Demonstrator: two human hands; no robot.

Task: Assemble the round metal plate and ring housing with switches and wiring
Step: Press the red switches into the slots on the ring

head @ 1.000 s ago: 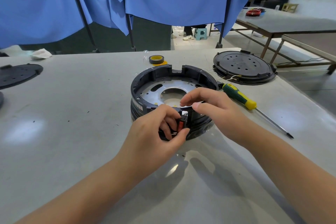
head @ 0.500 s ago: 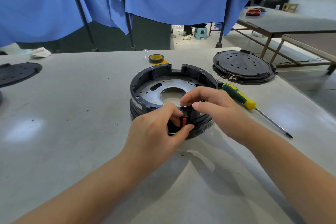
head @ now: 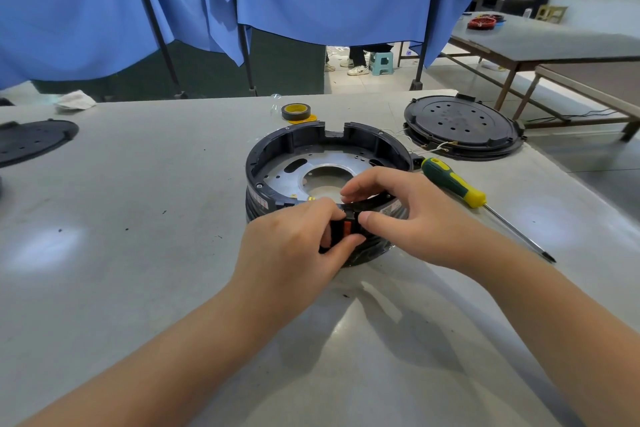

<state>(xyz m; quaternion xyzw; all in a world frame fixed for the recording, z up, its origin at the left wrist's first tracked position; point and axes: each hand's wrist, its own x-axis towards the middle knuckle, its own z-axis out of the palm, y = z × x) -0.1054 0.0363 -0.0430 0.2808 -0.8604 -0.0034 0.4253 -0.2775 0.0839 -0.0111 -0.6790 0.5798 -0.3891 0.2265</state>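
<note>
Red-faced switch (head: 346, 227) upright in housing (head: 273, 156) wall, faces viewer; both hands (head: 346, 232) pinching.

1. Directly ahead of both hands, the ring housing (head: 311, 146) blocks the way forward; its wall stands up around the metal plate (head: 291, 177).
2. Right of the right hand (head: 408, 218), a screwdriver (head: 453, 182) lies slantwise, close by.
3. Beyond that, a black perforated cover (head: 462, 126) fills the far right.
4. Left of the left hand (head: 294, 246), the table (head: 138, 218) is open.
5. A tape roll (head: 295, 112) sits behind the housing.
</note>
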